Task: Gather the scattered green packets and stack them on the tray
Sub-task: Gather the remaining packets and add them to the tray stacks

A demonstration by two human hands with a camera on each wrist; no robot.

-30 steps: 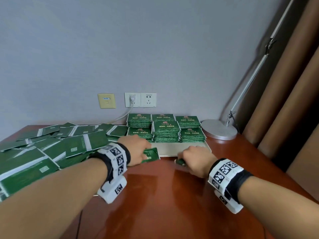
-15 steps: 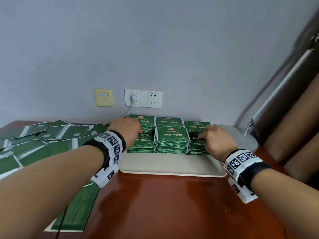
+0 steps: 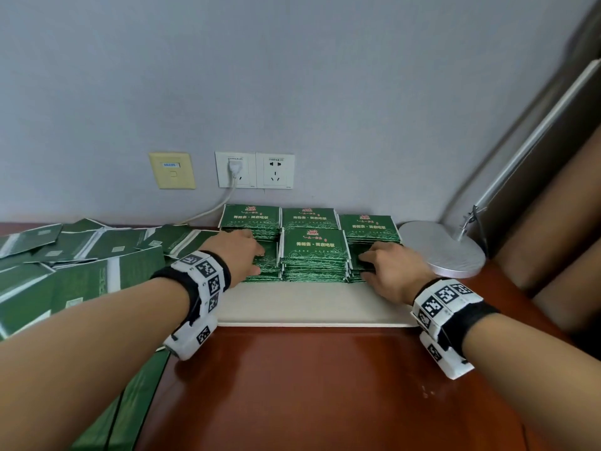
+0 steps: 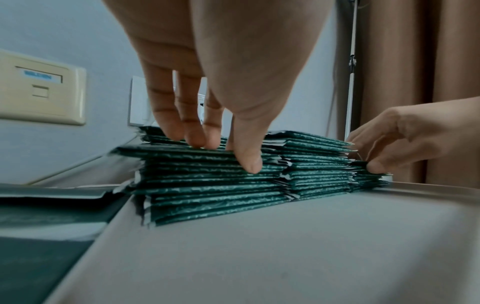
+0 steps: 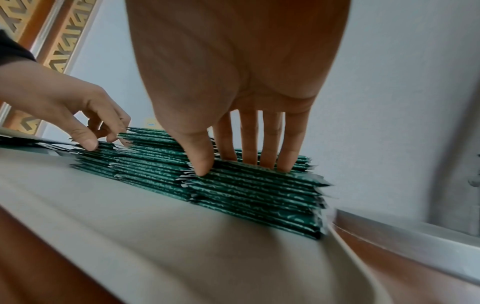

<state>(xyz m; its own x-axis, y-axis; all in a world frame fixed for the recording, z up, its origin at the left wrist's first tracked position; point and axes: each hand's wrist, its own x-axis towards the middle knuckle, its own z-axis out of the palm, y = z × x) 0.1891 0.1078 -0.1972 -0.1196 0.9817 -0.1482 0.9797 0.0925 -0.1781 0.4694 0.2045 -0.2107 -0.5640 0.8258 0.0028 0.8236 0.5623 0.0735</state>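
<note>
Dark green packets (image 3: 314, 247) carry pale swirl patterns, light lettering and a small red-gold emblem. The tray (image 3: 312, 309) beneath them is cream, the bench (image 3: 325, 385) glossy reddish-brown, and the wristbands (image 3: 205, 278) black-and-white checked.

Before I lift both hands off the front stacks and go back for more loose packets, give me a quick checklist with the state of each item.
1. Left hand on the front left stack, fingers on top, thumb at its front edge: ok.
2. Right hand on the front right stack, same way: ok.
3. New packets released: cannot tell; thumbs touch the edges.
4. Stack edges squared: not ok; the wrist views show ragged, offset packet ends.
5. Tray has bare room in front: ok.
6. Loose packets left on the table, to the left: ok, plenty remain.
</note>
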